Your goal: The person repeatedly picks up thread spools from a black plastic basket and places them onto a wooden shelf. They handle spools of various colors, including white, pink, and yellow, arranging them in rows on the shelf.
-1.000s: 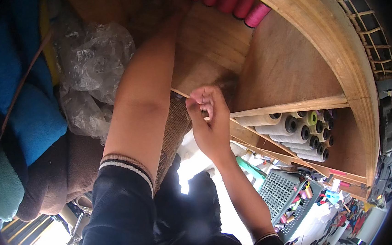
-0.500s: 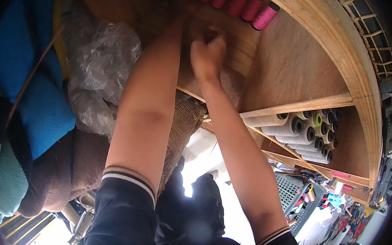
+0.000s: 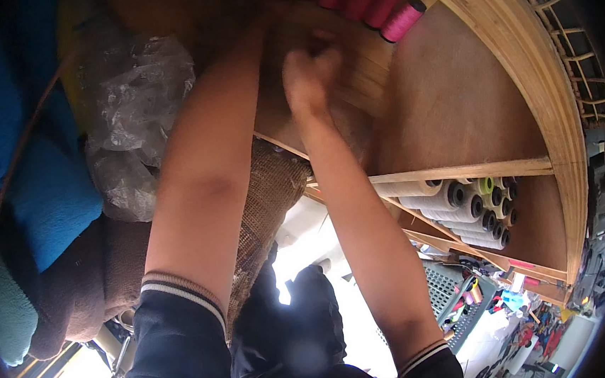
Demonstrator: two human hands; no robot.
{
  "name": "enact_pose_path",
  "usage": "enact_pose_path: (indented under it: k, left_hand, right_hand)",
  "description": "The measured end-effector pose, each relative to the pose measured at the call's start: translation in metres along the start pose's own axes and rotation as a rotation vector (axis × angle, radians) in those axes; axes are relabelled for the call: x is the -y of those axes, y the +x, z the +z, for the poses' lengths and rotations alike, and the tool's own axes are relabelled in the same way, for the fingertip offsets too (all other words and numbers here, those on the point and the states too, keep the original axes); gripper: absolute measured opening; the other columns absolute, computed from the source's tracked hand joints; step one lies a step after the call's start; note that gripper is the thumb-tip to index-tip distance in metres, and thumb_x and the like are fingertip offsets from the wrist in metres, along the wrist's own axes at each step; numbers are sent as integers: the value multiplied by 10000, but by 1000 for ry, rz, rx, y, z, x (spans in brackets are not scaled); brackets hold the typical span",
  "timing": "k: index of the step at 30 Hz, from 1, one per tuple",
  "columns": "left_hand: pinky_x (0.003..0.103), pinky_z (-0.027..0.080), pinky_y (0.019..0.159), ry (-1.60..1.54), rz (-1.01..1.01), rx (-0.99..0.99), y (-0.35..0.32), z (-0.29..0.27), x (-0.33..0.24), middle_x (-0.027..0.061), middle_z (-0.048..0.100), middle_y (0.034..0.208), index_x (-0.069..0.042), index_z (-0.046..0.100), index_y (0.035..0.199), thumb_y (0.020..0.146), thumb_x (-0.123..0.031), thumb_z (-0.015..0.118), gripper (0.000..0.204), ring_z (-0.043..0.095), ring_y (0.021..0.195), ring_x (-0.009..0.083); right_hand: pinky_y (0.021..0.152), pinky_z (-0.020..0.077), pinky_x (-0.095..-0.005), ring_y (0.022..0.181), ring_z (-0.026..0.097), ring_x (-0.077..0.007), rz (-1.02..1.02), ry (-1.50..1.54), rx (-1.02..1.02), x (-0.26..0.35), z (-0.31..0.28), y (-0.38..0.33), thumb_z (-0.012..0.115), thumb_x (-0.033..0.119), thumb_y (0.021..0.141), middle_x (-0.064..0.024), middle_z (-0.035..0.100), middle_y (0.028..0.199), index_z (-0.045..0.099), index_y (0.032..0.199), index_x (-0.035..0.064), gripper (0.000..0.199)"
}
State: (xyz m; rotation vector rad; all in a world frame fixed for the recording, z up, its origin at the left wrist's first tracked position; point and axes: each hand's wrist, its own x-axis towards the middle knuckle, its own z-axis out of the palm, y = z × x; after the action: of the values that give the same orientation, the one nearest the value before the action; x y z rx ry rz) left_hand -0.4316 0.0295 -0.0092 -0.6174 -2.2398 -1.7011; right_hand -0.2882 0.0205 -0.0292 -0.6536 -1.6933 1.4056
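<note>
Inside a wooden shelf compartment [image 3: 350, 71], my right hand [image 3: 309, 78] is curled closed above the boards. Blur and shadow hide its fingertips, so what they hold, if anything, cannot be made out. My left arm reaches deeper and to the left, and my left hand [image 3: 267, 14] fades into the dark at the top, its fingers hidden. A row of pink thread spools [image 3: 403, 20] lines the back of this compartment, to the right of both hands.
Crumpled clear plastic [image 3: 135, 95] and blue cloth [image 3: 51, 201] hang at left. Burlap [image 3: 267, 192] lies below my arms. Pale thread cones [image 3: 453, 209] fill the lower compartment. A grey plastic basket [image 3: 445, 288] sits low at right. A curved wooden edge [image 3: 560, 119] bounds the shelf.
The view has shifted slightly, so the plastic, cloth and spools appear farther left. Both arms still reach into the compartment; my right hand stays curled and sits slightly farther left in the picture.
</note>
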Motion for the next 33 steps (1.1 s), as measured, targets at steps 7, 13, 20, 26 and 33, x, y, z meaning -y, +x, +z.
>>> enact_pose_path:
  k: [7,13,20,26,33]
  left_hand:
    - [354,469,843,-2,-42,-22,-15,-6,2,119,655,1040,-43,647,1092,885,-286,613,321,600,955,200]
    - [358,470,843,-87,-129,-86,-48,5,-12,120,655,1042,-45,648,1089,889,-291,608,320,600,957,203]
    - [314,477,814,-339,-462,175,-149,-20,-103,127,698,986,-54,697,1065,863,-243,633,284,620,915,172]
    - [349,541,768,-515,-357,-227,-227,-33,-161,143,661,1017,38,636,1046,897,-80,553,207,636,868,222]
    - [329,427,596,54,251,-285,-352,-59,-195,55,508,663,4,544,736,953,-302,597,380,462,618,163]
  right_hand:
    - [748,462,-249,845,552,-120,142,273,284,89,-48,-72,535,47,878,-64,580,977,519,1115,-11,245]
    - [781,464,-345,869,584,-261,-346,65,498,118,-161,-132,650,37,821,-151,600,977,562,1033,-26,237]
    - [695,443,-303,760,552,-206,-79,-172,141,63,-307,-227,601,-45,804,-125,571,849,538,925,9,147]
    - [665,447,-323,721,554,-220,28,-432,-284,50,-423,-276,622,-27,796,-119,551,816,529,891,15,140]
    - [663,455,-300,713,555,-173,174,-523,-863,45,-553,-310,645,22,816,-92,553,838,528,881,10,135]
